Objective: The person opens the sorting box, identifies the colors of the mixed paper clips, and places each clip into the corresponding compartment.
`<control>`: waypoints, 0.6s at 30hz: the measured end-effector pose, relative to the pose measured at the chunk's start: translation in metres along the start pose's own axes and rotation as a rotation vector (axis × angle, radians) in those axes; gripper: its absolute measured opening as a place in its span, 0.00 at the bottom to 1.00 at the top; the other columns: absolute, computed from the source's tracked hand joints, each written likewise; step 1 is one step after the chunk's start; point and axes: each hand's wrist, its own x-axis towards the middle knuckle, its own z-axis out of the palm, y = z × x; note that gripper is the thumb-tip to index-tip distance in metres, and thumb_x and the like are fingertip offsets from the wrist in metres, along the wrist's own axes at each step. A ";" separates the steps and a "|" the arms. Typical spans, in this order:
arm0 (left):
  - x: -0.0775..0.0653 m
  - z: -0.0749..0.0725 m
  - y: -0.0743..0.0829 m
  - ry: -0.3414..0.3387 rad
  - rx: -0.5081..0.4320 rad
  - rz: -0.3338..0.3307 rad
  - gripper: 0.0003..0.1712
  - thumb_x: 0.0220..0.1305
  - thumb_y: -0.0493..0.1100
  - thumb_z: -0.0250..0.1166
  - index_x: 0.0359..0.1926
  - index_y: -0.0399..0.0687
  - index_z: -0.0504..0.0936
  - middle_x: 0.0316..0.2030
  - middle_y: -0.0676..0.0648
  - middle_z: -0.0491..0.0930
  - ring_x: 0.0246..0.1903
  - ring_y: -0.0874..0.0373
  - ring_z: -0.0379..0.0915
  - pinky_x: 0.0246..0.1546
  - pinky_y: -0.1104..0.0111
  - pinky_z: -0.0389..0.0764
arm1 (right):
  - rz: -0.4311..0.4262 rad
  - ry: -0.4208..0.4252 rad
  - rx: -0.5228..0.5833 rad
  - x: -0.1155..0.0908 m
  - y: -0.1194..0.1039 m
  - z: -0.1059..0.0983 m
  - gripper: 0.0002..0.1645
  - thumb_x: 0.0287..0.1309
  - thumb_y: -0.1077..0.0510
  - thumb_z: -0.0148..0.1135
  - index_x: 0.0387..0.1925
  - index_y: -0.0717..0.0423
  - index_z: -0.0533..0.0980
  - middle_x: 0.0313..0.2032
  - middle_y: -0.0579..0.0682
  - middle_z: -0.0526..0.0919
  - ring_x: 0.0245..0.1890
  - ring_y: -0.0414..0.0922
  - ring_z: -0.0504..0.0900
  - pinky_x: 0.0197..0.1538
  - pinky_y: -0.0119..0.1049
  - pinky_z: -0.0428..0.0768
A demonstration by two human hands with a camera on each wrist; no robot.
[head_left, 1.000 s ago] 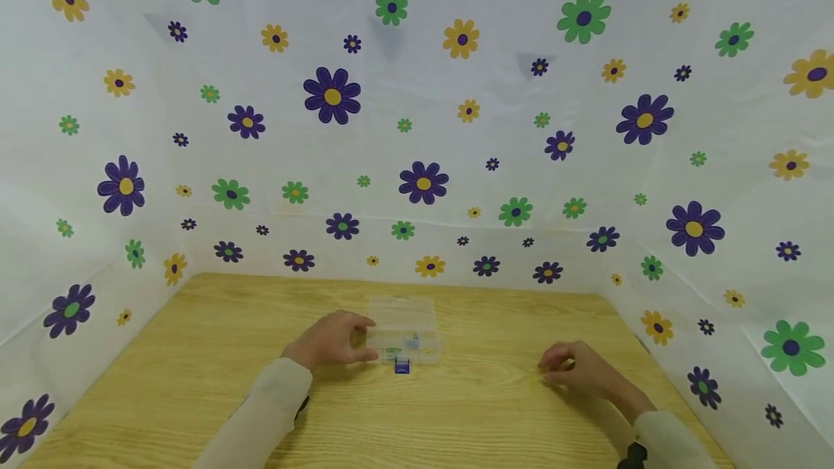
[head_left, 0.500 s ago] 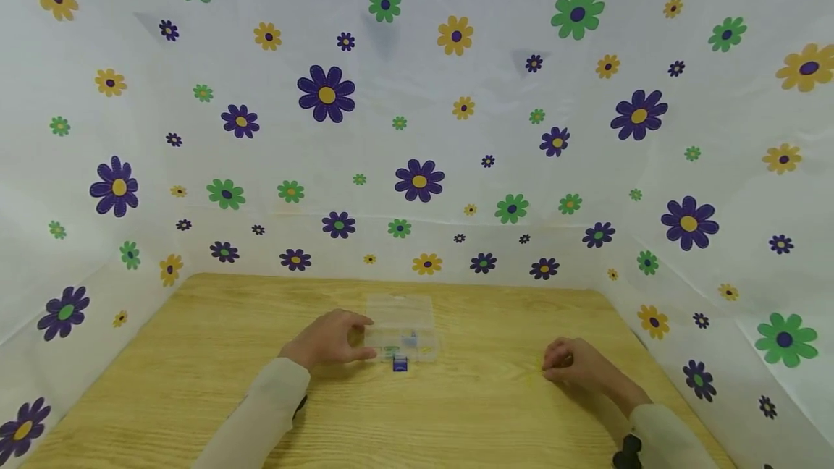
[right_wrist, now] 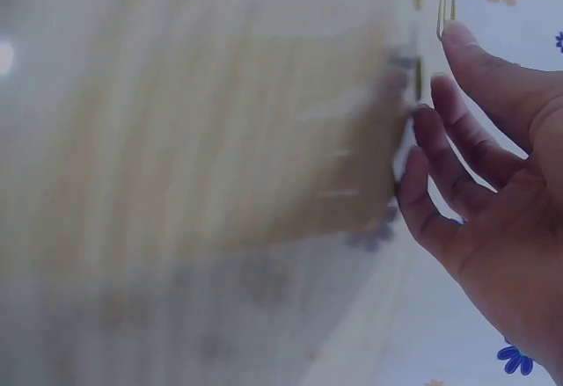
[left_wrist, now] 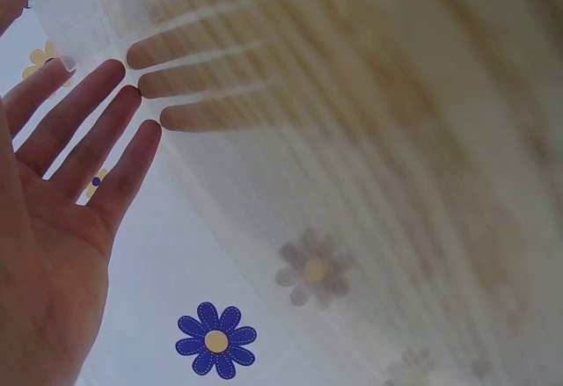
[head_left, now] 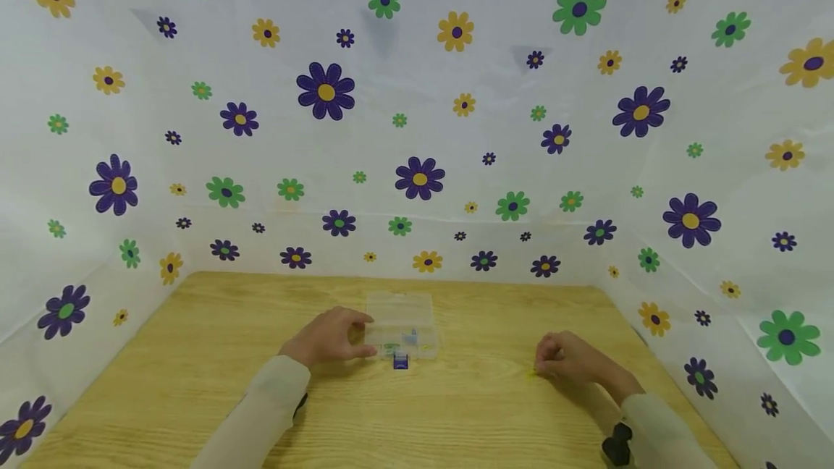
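A clear plastic box with its lid tipped back lies on the table, holding green paper clips, a blue piece and a yellow paper clip. At its front edge is a dark blue latch-like piece. My left hand rests beside the box's left side, thumb and fingers apart; its fingertips meet the table in the left wrist view. To the right, my right hand pinches a yellow paper clip at the thumb tip, the index finger hidden. Small yellow clips lie under those fingertips.
The wood-grain table is enclosed by white flower-printed sheets at the back and both sides. A dark wrist mount sits at the right sleeve.
My right thumb and fingers have come together on a clip, and the hand has risen slightly and shifted left. My left hand stays by the box.
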 end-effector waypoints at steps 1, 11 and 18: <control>0.000 -0.001 0.000 0.000 -0.003 0.002 0.39 0.59 0.64 0.73 0.60 0.40 0.83 0.55 0.42 0.86 0.56 0.45 0.82 0.63 0.48 0.80 | -0.008 0.000 0.001 0.003 -0.002 -0.001 0.08 0.66 0.64 0.66 0.29 0.62 0.83 0.35 0.55 0.84 0.37 0.32 0.76 0.40 0.28 0.79; -0.001 -0.003 0.002 -0.004 -0.012 0.014 0.38 0.59 0.62 0.73 0.60 0.39 0.83 0.55 0.41 0.86 0.56 0.44 0.82 0.63 0.47 0.80 | -0.022 0.054 -0.031 0.030 -0.021 0.002 0.06 0.65 0.63 0.68 0.31 0.61 0.84 0.37 0.53 0.85 0.39 0.34 0.78 0.42 0.31 0.80; 0.000 -0.002 0.001 -0.006 -0.006 -0.008 0.39 0.58 0.64 0.74 0.60 0.41 0.83 0.56 0.43 0.86 0.57 0.45 0.82 0.63 0.47 0.79 | -0.028 0.137 -0.078 0.049 -0.035 0.014 0.06 0.66 0.60 0.68 0.32 0.58 0.85 0.38 0.53 0.87 0.41 0.40 0.81 0.42 0.30 0.82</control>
